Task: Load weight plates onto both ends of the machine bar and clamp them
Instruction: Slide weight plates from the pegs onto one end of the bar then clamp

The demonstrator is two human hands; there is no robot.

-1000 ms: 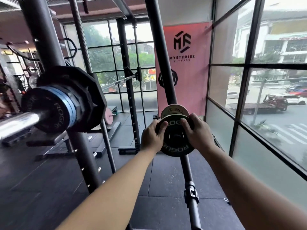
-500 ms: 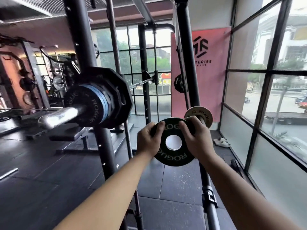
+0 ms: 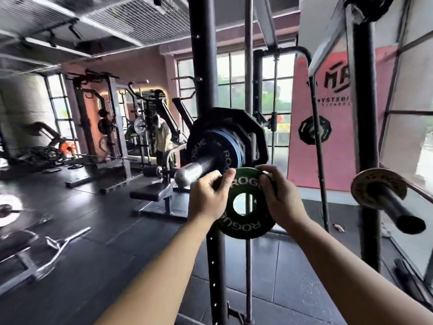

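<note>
I hold a small black and green Rogue plate (image 3: 243,227) upright in both hands, its centre hole facing me. My left hand (image 3: 207,195) grips its left rim and my right hand (image 3: 282,198) grips its right rim. The plate hangs just below and right of the silver end of the machine bar (image 3: 195,171). That bar end carries a black Rogue plate (image 3: 210,151), blue plates and a large black plate (image 3: 253,127) behind them.
The rack's black upright (image 3: 202,57) rises right behind the bar. At right a storage peg (image 3: 398,211) holds a small pale plate (image 3: 378,187). A flat bench (image 3: 152,195) stands on the dark floor, another person (image 3: 162,137) stands farther back, and windows line the right side.
Both hands lifted the small plate off the storage peg and carried it left toward the loaded bar end; my view swung left with it.
</note>
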